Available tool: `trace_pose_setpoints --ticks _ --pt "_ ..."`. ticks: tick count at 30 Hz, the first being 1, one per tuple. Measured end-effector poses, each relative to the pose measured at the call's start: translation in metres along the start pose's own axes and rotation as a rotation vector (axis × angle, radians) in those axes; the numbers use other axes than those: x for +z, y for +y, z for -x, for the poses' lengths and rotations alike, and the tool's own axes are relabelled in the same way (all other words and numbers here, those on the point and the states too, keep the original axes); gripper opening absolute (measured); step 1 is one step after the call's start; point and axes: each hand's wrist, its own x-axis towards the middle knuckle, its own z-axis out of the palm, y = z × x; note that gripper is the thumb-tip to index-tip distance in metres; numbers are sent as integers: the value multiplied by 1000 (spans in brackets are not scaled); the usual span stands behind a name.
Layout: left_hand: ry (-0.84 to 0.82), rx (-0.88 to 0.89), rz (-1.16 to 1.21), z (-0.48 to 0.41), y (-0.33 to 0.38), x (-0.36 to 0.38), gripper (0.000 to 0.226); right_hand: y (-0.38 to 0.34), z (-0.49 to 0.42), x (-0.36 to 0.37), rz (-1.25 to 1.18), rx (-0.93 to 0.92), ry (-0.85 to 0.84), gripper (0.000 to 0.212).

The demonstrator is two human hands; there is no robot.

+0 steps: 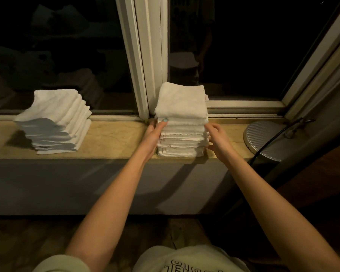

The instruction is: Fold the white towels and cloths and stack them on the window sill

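Two stacks of folded white towels stand on the marble window sill [114, 140]. The right stack [182, 107] is tall and sits against the window frame. My left hand [154, 132] lies flat along its left side, thumb across the front edge of an upper towel. My right hand [217, 137] touches the stack's right side with fingers bent against the lower layers. The left stack [55, 118] leans a little and stands apart, untouched.
A round grey ribbed lamp base [267, 140] with a black cable [271, 142] sits on the sill's right end. The white window frame post [143, 55] rises behind the right stack. Dark glass reflects the room. Wooden floor lies below.
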Motion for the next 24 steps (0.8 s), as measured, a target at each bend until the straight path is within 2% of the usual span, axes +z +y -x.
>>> trace_pose_setpoints --ticks 4,6,9,14,17,24 --pt "-62 -34 -9 2 1 -8 48 3 5 -1 23 12 -11 54" --pt "-37 6 -22 6 3 -10 59 -5 6 -3 -5 -35 6 52" --pt "17 98 -78 5 16 -3 74 -25 2 -1 -29 -101 28 61" --pt "-43 132 -189 3 44 22 56 -50 -9 17 187 -267 -126 56" --pt "6 162 -242 9 38 29 47 -52 -17 16 229 -285 -129 50" --pt "61 172 -433 3 39 22 43 -49 -14 22 416 -359 -78 44"
